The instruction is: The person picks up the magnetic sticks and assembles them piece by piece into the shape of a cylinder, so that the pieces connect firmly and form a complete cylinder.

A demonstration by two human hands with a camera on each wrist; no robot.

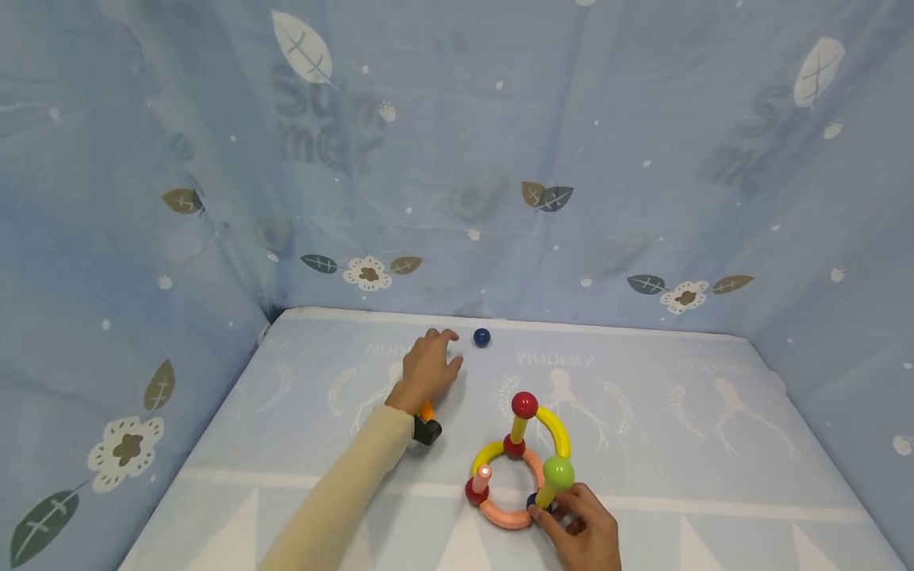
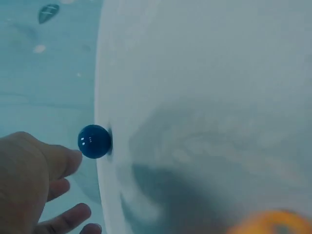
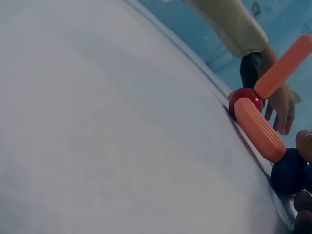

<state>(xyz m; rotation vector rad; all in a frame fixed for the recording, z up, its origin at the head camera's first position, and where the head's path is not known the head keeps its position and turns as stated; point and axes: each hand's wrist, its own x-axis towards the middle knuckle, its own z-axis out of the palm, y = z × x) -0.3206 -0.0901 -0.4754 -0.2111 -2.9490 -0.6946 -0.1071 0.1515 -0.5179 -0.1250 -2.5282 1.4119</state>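
Note:
My left hand (image 1: 428, 366) reaches toward the back edge of the table, fingers loosely bent and holding nothing. Just beyond its fingertips lies a loose dark blue ball (image 1: 481, 338), which the left wrist view shows close to the index finger (image 2: 66, 161). At the front, my right hand (image 1: 584, 525) pinches the dark blue ball (image 3: 288, 171) at the corner of a ring built from curved sticks and balls. From this corner a yellow stick rises with a green ball (image 1: 558, 473) on top. Red balls (image 1: 477, 491) join the ring's other corners.
A second upright yellow stick carries a red ball (image 1: 524, 405), with a curved yellow stick (image 1: 555, 432) beside it. A short pink stick (image 1: 481, 478) stands on the left corner. Something orange (image 1: 426, 411) shows by my left wrist. Patterned cloth (image 1: 471, 159) hangs behind the table.

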